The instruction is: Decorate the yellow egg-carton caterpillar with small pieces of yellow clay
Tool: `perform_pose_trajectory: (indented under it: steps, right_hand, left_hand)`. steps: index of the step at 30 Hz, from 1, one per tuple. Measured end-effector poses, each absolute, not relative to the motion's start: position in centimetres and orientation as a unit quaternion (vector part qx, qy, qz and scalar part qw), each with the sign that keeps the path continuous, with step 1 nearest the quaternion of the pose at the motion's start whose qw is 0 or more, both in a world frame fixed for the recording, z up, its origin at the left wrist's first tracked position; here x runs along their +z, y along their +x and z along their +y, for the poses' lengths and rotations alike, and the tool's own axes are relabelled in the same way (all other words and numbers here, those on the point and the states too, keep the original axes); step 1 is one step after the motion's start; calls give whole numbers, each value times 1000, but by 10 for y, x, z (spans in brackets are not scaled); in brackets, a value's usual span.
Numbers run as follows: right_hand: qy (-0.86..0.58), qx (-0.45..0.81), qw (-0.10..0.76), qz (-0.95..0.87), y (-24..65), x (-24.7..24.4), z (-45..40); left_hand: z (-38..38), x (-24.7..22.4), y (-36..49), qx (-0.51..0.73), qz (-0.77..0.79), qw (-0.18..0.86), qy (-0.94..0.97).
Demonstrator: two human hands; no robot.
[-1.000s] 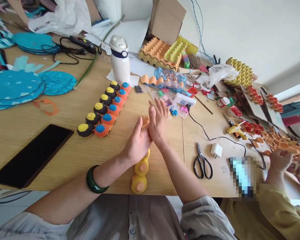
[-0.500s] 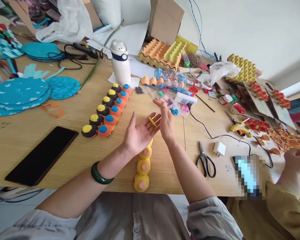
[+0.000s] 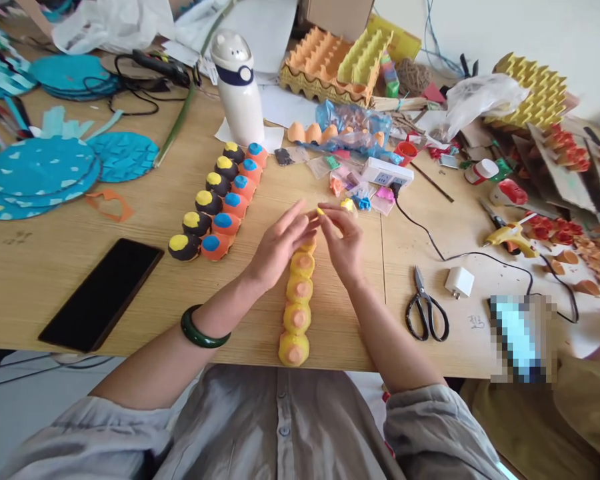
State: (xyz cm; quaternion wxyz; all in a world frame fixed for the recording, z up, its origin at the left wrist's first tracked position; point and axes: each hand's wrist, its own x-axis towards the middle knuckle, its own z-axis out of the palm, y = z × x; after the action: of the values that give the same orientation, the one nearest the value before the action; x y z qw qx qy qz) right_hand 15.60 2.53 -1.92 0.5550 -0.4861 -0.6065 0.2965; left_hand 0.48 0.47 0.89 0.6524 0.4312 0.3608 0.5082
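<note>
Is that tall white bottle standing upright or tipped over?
Upright: the tall white bottle stands on white paper, its clear domed lid uppermost.

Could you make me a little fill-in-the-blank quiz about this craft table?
The yellow-topped cups are painted ____.
The blue-topped cups are painted ____.
The green bracelet is on the ____ arm.
The right hand pinches a small piece coloured ____.

Missing words: black; orange; left; yellow.
</note>
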Motion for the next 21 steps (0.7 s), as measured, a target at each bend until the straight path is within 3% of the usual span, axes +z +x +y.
perform_pose_trajectory:
  steps: [5, 8, 14, 17, 19, 21]
  right_hand:
    - [-541, 402, 565, -476, 171, -25, 25]
    - [-524, 469, 539, -463, 175, -22, 25]
    - [-495, 600, 434, -454, 198, 0, 7]
    - [-427, 732, 233, -477, 216, 6, -11]
    - [-391, 774, 143, -477, 221, 4, -17]
    - [-396, 754, 160, -499, 219, -4, -13]
  left_hand:
    - [-15, -5, -18, 427, 440, 360, 703]
    - [-26, -12, -22, 359, 459, 263, 769]
    - [-29, -21, -18, 366, 473, 266, 756]
    - [-27, -24, -24, 391, 468, 296, 735]
    - [-26, -25, -31, 408, 467, 333, 710]
    - [-27, -24, -39, 425, 470, 373, 678]
